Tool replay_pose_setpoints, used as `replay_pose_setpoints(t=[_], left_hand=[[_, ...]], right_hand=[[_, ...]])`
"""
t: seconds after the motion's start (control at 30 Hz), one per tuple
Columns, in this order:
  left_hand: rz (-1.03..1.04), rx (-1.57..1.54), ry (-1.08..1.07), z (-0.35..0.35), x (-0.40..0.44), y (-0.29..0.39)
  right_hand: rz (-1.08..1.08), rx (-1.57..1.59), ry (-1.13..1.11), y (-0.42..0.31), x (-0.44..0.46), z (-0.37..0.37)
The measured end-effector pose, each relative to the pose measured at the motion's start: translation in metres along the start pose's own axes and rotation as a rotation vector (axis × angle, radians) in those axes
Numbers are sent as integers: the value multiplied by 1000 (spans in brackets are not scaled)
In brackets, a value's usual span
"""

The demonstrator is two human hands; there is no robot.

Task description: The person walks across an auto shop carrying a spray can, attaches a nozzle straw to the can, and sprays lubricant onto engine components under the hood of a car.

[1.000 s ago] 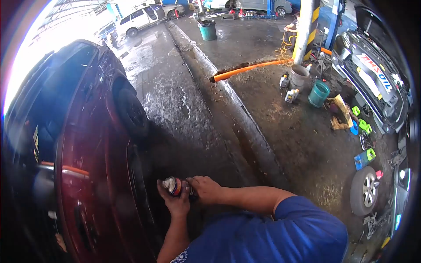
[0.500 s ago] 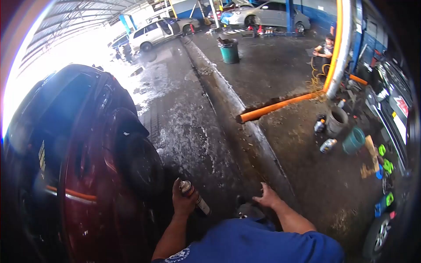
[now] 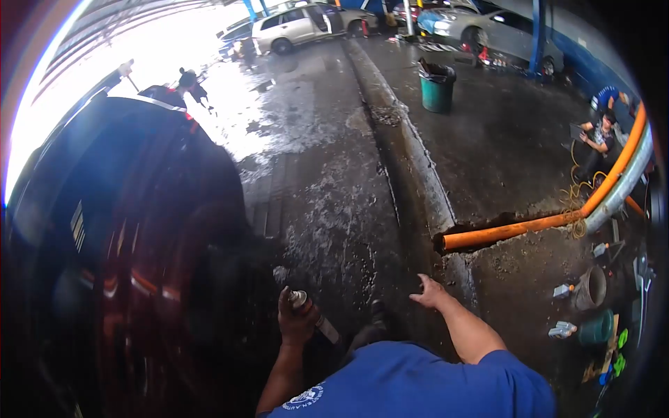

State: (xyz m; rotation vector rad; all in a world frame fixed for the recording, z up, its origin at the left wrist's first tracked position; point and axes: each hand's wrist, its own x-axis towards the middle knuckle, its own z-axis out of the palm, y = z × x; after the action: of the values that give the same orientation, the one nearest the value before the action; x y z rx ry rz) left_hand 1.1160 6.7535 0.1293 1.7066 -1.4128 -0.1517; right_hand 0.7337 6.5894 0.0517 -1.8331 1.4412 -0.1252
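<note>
My left hand is wrapped around a spray can, whose pale nozzle end shows above the fingers and whose body shows beyond them. It is held low, beside a dark red car on the left. My right hand hangs in the air over the floor with its fingers apart and nothing in it. Beyond that hand, an orange pipe lies across the edge of a floor channel.
A green bin stands ahead. Buckets and bottles sit at right. Two people, one a person with dark hair, are beyond the upright pipe. Silver cars are parked at the back. The floor looks wet.
My view has turned left and moved forward, so the bin, pipe and buckets appear farther right. Both hands keep much the same pose, and the can stays in my left hand.
</note>
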Motion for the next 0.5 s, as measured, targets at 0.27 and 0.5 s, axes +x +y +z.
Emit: replay_pose_setpoints(t=[0.27,0.5], left_hand=[[-629,-935,-203,134,304,-29],[-736,-1179,-261,280,536,-51]], right_hand=[[756,167,21,120,75,-59],[1105,371,-75,133,231,-135]])
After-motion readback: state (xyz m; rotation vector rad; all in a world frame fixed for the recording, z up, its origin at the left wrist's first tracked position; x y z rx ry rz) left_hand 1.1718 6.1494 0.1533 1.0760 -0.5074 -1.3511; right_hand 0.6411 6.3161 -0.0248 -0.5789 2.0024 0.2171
